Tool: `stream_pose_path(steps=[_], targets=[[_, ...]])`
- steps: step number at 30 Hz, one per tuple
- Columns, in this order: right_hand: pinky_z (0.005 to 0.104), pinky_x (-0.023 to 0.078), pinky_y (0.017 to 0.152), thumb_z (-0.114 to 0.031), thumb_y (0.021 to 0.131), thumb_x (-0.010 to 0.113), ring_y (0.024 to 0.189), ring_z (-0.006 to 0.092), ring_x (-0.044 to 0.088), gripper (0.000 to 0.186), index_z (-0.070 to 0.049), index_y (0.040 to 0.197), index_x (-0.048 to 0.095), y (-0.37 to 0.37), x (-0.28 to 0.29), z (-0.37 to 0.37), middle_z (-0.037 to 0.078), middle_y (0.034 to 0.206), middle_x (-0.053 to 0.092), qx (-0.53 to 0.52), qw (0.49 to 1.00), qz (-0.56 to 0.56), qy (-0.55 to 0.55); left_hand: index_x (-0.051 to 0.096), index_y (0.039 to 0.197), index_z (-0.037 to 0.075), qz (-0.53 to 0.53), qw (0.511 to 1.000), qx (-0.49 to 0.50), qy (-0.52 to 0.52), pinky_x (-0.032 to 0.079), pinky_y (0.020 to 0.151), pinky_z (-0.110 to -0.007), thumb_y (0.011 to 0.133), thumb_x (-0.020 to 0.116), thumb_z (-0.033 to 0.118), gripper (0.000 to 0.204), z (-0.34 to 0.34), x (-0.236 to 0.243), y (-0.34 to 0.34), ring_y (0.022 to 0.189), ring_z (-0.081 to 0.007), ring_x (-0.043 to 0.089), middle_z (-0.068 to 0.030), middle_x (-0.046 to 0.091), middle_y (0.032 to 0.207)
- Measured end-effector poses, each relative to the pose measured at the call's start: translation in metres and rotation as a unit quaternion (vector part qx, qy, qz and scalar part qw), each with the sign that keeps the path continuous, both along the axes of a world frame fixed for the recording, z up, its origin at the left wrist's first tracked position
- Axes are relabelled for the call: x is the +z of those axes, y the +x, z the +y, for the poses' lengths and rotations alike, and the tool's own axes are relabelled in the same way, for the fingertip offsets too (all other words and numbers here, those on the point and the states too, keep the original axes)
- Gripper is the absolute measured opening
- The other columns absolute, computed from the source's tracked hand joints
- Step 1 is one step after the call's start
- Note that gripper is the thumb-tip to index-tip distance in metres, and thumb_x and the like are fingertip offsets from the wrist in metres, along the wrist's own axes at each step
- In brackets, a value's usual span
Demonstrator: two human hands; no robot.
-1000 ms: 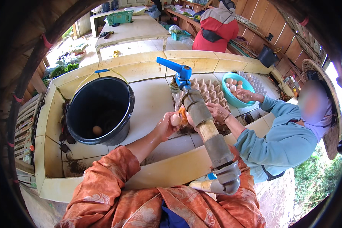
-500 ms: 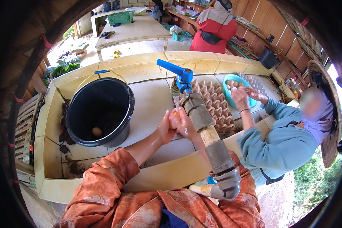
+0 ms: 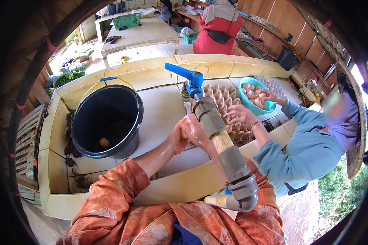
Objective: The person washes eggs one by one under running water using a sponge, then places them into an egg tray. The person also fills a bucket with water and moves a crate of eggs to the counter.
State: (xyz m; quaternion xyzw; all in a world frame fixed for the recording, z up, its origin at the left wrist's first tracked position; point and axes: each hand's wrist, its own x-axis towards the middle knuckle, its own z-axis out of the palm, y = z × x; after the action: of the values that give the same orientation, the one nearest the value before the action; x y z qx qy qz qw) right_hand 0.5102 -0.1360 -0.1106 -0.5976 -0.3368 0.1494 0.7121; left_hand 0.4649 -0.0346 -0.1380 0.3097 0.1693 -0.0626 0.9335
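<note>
Under the running water of a blue-handled tap (image 3: 194,80), my left hand (image 3: 177,138) and my right hand (image 3: 197,134) are closed together around an egg (image 3: 185,131), mostly covered by wet fingers. Left of them stands a black bucket (image 3: 100,108) with one brown egg (image 3: 104,143) at its bottom. Just right of the tap lies a cardboard egg tray (image 3: 220,97), with an egg (image 3: 228,128) near its front edge. The grey pipe (image 3: 225,148) crosses in front of my right forearm and hides part of it.
At right, a co-worker in a blue-green top (image 3: 302,139) has one hand (image 3: 242,115) over the tray and the other at a turquoise basin (image 3: 243,98) of eggs. A grey egg tray (image 3: 274,87) lies beyond. A raised tiled rim (image 3: 184,181) borders the basin area.
The co-worker's near hand has moved from the turquoise basin left to the egg tray, where an egg now shows. My hands have shifted slightly under the water, still together.
</note>
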Motion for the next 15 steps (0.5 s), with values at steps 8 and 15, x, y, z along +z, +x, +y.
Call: stream_pose_path(steps=[8, 15], targets=[[0.0317, 0.045, 0.079, -0.022, 0.091, 0.049, 0.091, 0.0231, 0.057, 0.026, -0.002, 0.107, 0.053, 0.002, 0.0, -0.006, 0.012, 0.104, 0.057, -0.073, 0.884, -0.446, -0.117, 0.053, 0.107, 0.019, 0.115, 0.99, -0.018, 0.083, 0.045, 0.054, -0.023, 0.091, 0.03, 0.057, 0.047, 0.01, 0.001, -0.004, 0.071, -0.015, 0.057, -0.0029, 0.06, 0.088], [0.0323, 0.048, 0.072, -0.015, 0.085, 0.055, 0.081, 0.0225, 0.061, 0.022, -0.001, 0.102, 0.052, 0.036, -0.014, -0.014, 0.015, 0.091, 0.06, -0.136, 0.942, -0.164, -0.258, 0.052, 0.111, 0.01, -0.01, 0.999, -0.048, 0.01, 0.046, 0.078, -0.033, 0.093, 0.038, 0.044, 0.041, 0.009, -0.006, 0.003, 0.09, -0.0193, 0.057, -0.0063, 0.059, 0.102]])
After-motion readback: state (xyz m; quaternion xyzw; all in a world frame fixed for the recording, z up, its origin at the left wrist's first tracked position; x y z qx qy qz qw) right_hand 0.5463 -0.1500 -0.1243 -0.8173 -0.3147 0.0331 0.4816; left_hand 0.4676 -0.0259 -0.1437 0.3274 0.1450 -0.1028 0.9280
